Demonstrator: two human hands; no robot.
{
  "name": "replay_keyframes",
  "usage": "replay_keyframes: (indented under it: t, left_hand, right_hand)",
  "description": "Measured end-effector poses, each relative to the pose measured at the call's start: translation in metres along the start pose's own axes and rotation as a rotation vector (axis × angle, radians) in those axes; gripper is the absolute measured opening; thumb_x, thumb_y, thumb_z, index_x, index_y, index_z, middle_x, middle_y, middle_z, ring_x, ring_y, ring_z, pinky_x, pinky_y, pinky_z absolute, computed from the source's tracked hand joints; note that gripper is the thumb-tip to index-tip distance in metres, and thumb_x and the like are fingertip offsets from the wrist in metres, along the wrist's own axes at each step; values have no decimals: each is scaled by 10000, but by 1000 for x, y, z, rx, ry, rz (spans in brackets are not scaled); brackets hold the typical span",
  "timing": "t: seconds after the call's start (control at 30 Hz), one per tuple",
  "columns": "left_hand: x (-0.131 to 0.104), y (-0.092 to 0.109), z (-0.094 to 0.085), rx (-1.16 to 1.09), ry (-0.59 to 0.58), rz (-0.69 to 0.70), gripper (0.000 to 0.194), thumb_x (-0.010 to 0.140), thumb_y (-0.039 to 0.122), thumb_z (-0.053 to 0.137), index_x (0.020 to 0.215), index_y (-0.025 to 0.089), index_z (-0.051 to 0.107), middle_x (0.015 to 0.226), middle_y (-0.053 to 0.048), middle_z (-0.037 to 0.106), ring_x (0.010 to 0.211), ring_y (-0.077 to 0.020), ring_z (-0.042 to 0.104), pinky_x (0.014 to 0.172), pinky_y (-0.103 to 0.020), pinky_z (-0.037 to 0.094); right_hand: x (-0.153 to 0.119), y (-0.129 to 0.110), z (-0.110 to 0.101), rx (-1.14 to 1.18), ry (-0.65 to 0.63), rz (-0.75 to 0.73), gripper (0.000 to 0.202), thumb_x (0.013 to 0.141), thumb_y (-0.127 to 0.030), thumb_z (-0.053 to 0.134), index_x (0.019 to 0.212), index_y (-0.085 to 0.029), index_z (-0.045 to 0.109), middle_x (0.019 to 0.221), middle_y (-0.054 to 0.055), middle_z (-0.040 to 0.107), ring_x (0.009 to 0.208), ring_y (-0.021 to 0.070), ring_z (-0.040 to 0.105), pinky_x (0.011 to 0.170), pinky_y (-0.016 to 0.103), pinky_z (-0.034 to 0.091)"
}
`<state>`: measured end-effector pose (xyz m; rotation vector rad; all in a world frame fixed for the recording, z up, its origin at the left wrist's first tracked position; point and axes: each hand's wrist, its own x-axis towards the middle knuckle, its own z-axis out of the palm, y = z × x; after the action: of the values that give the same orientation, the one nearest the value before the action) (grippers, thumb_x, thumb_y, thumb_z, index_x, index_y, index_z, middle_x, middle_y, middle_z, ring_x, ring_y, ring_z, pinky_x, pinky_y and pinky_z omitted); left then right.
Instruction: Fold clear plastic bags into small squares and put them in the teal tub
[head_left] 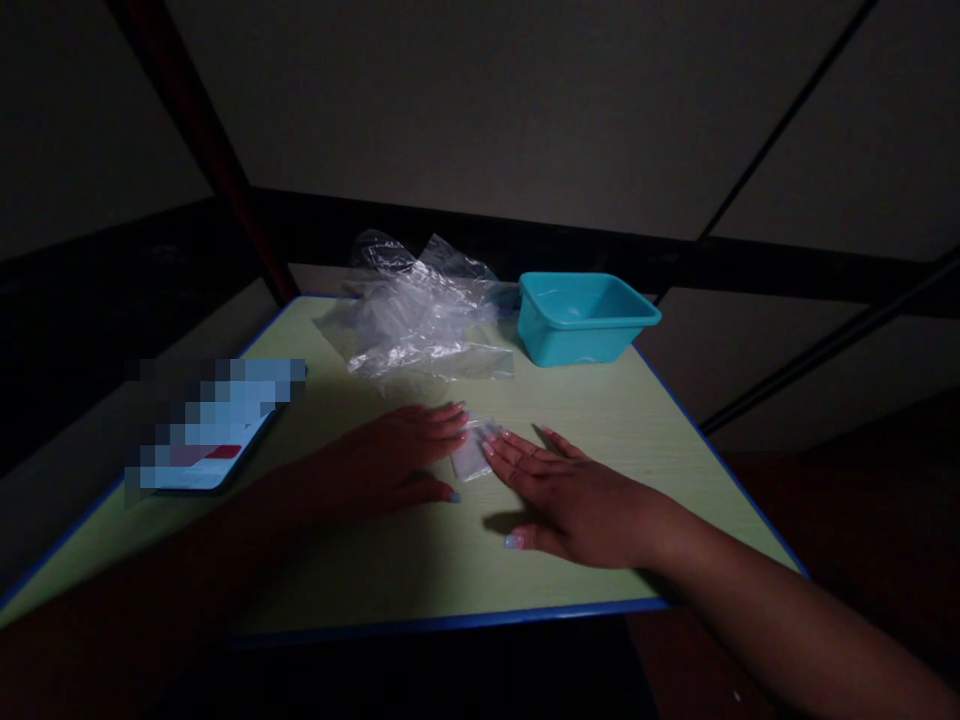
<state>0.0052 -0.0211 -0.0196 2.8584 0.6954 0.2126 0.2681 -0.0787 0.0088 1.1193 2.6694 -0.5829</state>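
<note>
A small, flat square of clear plastic (pixel 472 455), perhaps a folded bag, lies near the middle of the table. My left hand (pixel 409 450) is stretched out palm down, its fingertips at the square's upper left edge. From the other side my right hand (pixel 570 495) rests its fingertips on the square's right edge, thumb apart and fingers extended. Neither hand grips anything. Behind them lies a loose heap of crumpled clear plastic bags (pixel 427 310).
The pale table (pixel 360 590) has a blue edge. At its back right stands a turquoise plastic basin (pixel 581 340). A tablet or phone with a lit, blurred screen (pixel 232 430) lies at the left edge. Light panels (pixel 480 110) rise behind the table.
</note>
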Motion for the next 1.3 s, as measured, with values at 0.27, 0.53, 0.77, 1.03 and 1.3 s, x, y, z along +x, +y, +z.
replay_keyframes:
  t: [0.27, 0.53, 0.77, 1.03, 1.3]
  left_hand:
    - [-1, 3, -3, 17, -39, 66, 561, 985, 577, 337, 1309, 202, 600, 1417, -121, 539, 1341, -290, 472, 1114, -468, 342]
    - [-4, 2, -4, 33, -75, 26, 573, 895, 646, 486, 1323, 283, 600, 1446, -132, 506, 1272, -334, 536, 1033, -468, 430]
    - [-5, 6, -7, -70, -84, 22, 558, 861, 655, 540, 1283, 303, 635, 1521, -113, 407, 1378, -364, 401, 1101, -514, 352]
    - [-10, -5, 7, -179, -16, 5, 573, 826, 705, 538, 1309, 401, 591, 1638, 30, 12, 1473, -412, 105, 1151, -584, 218]
    - [-8, -11, 12, -205, 102, 115, 538, 902, 672, 440, 1342, 387, 558, 1640, 40, -5, 1483, -345, 138, 1169, -507, 208]
  right_hand:
    - [1, -1, 3, 13, -14, 14, 813, 935, -571, 481, 1545, -140, 159, 1585, 170, -1, 1476, 273, -37, 1181, 538, 41]
    - [1, 0, 1, -26, 10, 29, 783, 919, -568, 520, 1535, -182, 231, 1581, 189, 54, 1474, 279, 9, 1176, 541, 88]
    - [8, 9, 6, -5, 193, -83, 742, 973, -531, 426, 1556, -195, 114, 1599, 133, 99, 1486, 238, 88, 1176, 554, 64]
    - [39, 17, 15, 9, 248, -163, 696, 1007, -486, 354, 1556, -210, 29, 1610, 124, 101, 1490, 223, 91, 1153, 607, 13]
    - [40, 7, 19, -22, 223, -79, 752, 973, -567, 376, 1544, -129, 157, 1599, 152, 111, 1490, 243, 84, 1166, 586, 0]
